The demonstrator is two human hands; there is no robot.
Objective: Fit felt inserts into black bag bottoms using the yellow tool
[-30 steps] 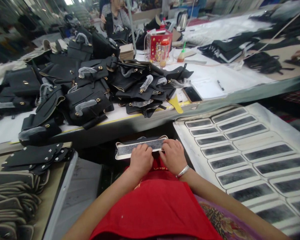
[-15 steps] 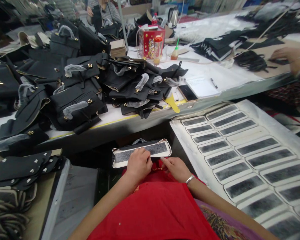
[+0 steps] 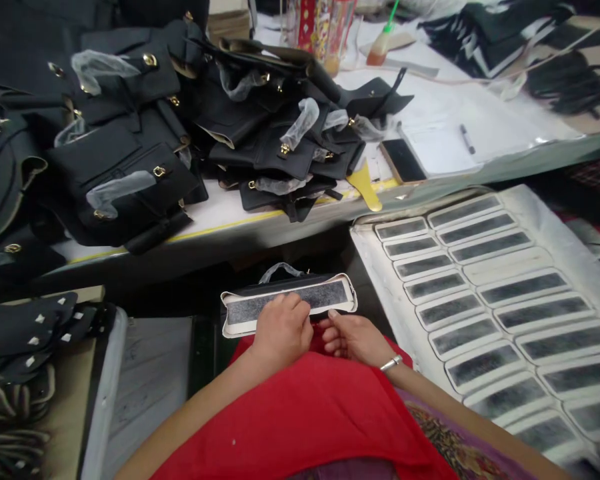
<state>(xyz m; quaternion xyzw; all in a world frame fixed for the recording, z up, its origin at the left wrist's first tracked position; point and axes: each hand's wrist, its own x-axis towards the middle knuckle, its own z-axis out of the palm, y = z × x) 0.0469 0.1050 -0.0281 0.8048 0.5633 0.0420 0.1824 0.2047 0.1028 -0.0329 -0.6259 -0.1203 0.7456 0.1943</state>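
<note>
A black handbag (image 3: 250, 289) rests at my lap, its plastic-wrapped handle on the far side. Facing up on it is a pale panel with a dark grey strip (image 3: 325, 295), edged by a raised rim. My left hand (image 3: 283, 327) lies over the panel's near middle, fingers curled and pressed on it. At the near right edge my right hand (image 3: 357, 337) has its thumb and bent fingers closed against the bag's rim. What lies under the fingers of both hands is hidden. A silver bracelet (image 3: 391, 363) circles my right wrist.
Black bags (image 3: 125, 147) heap the table's left side. A yellow scraper (image 3: 365, 189), phone (image 3: 403, 160), pen (image 3: 467, 139) and glue bottle (image 3: 379, 48) lie or stand farther right. On my right, a board (image 3: 580, 250) bears rows of panels; studded black pieces (image 3: 25, 327) stack at left.
My view has dipped and come nearer the table. The right hand's fingers are curled more visibly beneath its thumb at the bag's edge. The bag's handle shows more.
</note>
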